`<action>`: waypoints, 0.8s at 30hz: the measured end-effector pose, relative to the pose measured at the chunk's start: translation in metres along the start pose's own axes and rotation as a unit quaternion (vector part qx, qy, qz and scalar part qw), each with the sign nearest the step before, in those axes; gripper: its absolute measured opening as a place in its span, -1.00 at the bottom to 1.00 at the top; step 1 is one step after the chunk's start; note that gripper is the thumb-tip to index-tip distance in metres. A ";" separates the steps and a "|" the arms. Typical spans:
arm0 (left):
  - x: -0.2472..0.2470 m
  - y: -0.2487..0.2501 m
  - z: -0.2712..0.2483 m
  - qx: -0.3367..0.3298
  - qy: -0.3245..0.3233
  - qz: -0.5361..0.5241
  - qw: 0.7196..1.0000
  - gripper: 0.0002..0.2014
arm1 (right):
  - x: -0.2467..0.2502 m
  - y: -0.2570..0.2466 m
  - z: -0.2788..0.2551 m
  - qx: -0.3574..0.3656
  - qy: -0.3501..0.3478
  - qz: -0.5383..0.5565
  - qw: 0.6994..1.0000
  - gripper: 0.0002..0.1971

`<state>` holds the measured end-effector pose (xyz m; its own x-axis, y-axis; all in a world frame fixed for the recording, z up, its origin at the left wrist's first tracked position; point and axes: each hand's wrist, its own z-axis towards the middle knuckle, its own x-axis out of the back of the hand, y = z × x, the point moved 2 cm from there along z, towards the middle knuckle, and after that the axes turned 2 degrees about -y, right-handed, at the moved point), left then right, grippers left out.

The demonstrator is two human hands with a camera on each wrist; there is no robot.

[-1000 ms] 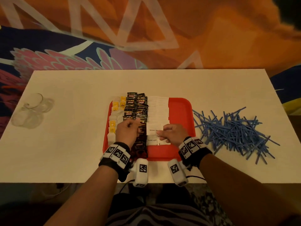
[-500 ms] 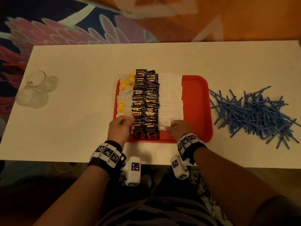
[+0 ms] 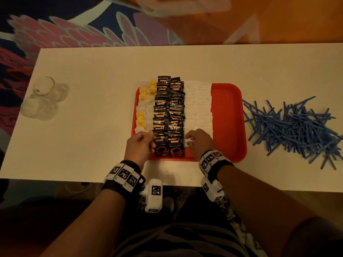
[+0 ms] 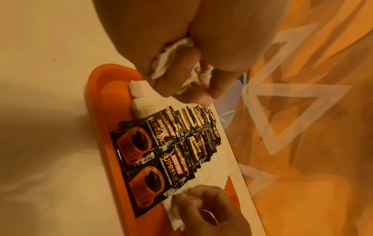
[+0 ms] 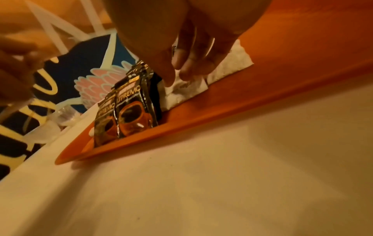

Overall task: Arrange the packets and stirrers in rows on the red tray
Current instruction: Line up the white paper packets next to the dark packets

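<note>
Squaring up the near ends of the packet rows is the step you look to be on. Your left hand sits at the near left of the red tray, fingers curled round a crumpled white tea bag that shows in the left wrist view. Your right hand rests at the near end of the white sachets, fingertips curled down and pinching or pressing the nearest one; which of the two I cannot tell. Between your hands lie the black coffee packets in two overlapping columns, with the tea bags and yellow tags forming the leftmost rows. The right strip of the tray is bare red.

The blue stirrers lie in a loose heap on the desk, just beside the tray's right edge, none on it yet. Next, I judge, you should set down the tea bag in its row, let go of the sachet, then gather stirrers in small parallel bundles, since they are tangled crosswise and will need aligning before they fit that strip.
</note>
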<state>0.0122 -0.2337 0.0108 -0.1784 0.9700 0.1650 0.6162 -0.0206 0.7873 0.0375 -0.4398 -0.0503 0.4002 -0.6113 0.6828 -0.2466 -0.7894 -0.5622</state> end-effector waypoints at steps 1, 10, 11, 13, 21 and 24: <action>-0.001 0.002 -0.001 0.009 -0.004 -0.012 1.000 -0.68 | 0.000 0.000 0.001 -0.008 -0.005 0.008 1.000 -0.77; -0.032 0.027 -0.012 0.054 -0.058 -0.125 0.989 -0.37 | 0.044 -0.009 -0.007 -0.030 0.047 0.188 0.981 -0.93; -0.038 0.033 -0.014 0.056 -0.064 -0.138 0.987 -0.37 | 0.051 -0.014 -0.008 -0.019 0.034 0.204 0.978 -0.93; -0.050 0.044 -0.016 0.052 -0.082 -0.147 0.984 -0.35 | 0.064 -0.027 -0.011 0.011 -0.010 0.228 0.974 -0.94; -0.087 0.083 -0.015 -0.004 -0.148 -0.125 0.981 -0.33 | 0.113 -0.066 -0.031 0.110 -0.093 0.159 0.977 -0.87; -0.098 0.098 -0.020 -0.015 -0.182 -0.085 0.980 -0.31 | 0.132 -0.068 -0.034 0.120 -0.073 0.150 0.979 -0.94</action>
<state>0.0746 -0.3352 0.0837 0.0121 0.9821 -0.1879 0.5778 0.1465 0.8029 0.0771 -0.4687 0.0934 0.4681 -0.7848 0.4063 -0.1653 -0.5294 -0.8321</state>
